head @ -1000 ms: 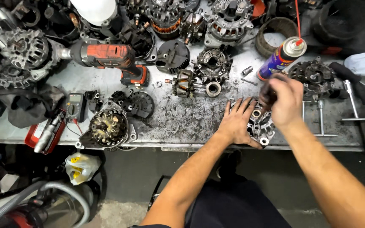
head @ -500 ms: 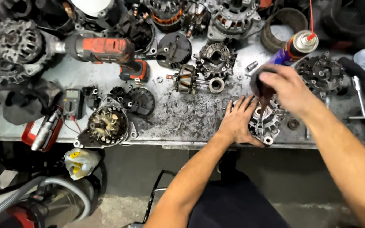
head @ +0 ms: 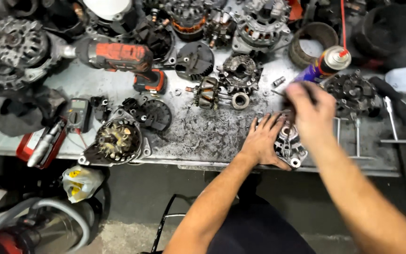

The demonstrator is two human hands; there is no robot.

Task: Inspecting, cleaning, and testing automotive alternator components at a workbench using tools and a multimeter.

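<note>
**Cast housing pinned at desk's front edge**

Housing [head: 289, 145] at front edge of desk [head: 203, 136], right of centre. Left hand [head: 262, 140] flat, fingers spread, pressing its side. Right hand [head: 312, 112] blurred above; grip unclear, possibly closed on small tool. Looks heavy, rigid, greasy; best held by rim lugs.

Left arm: mine, bare, reaching far from the near middle.
Left hand [head: 262, 141]: flat, palm down, fingers spread.
Right arm: bare, coming in from the near right.
Right hand [head: 310, 109]: blurred, fingers curled downward.
</note>
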